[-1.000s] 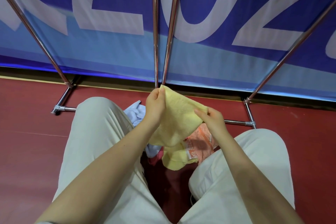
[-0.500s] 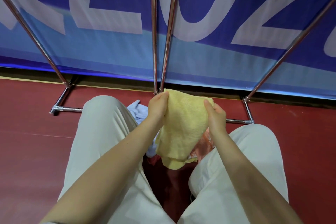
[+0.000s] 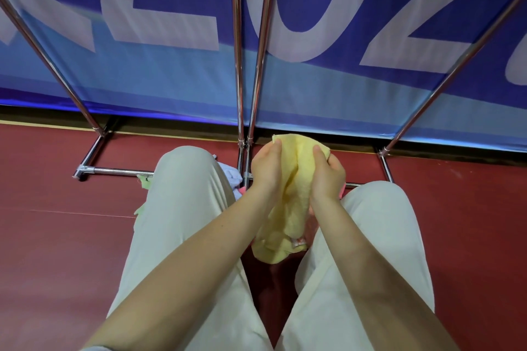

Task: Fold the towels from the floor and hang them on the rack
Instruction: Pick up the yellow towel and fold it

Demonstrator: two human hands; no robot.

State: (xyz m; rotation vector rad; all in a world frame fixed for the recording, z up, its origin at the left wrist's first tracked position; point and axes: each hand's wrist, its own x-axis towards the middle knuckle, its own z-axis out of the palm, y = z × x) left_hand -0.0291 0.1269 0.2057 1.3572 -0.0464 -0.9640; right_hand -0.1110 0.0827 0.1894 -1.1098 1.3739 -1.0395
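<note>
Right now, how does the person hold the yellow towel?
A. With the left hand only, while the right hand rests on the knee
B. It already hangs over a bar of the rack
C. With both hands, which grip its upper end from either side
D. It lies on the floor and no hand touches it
C: the left hand and the right hand both grip the upper end of the yellow towel, which hangs down between the knees.

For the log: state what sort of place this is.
Probably an indoor hall or event space, not a home: a printed banner forms the backdrop, above red floor, and a metal rack stands before it.
</note>
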